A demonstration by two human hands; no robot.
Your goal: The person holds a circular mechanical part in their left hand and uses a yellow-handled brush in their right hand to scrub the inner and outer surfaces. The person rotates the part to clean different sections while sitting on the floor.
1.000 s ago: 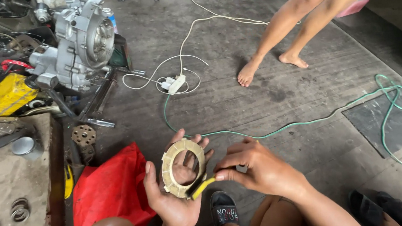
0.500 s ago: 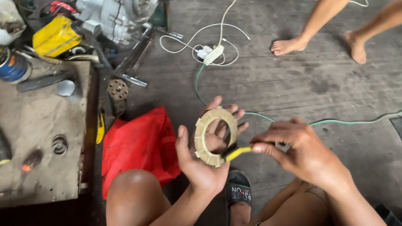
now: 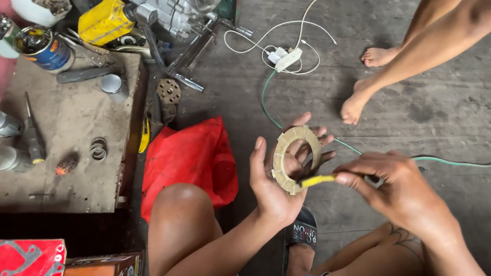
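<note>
Tan segmented ring [image 3: 295,158], maybe friction-lined, upright.

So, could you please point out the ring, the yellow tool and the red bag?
ring [image 3: 282,152]: head view, left rim.
yellow tool [image 3: 317,180]: head view, middle of its yellow part.
red bag [image 3: 191,155]: head view, middle.

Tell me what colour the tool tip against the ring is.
Yellow. The tool in the right hand touches the tan ring; head view shows it.
</note>
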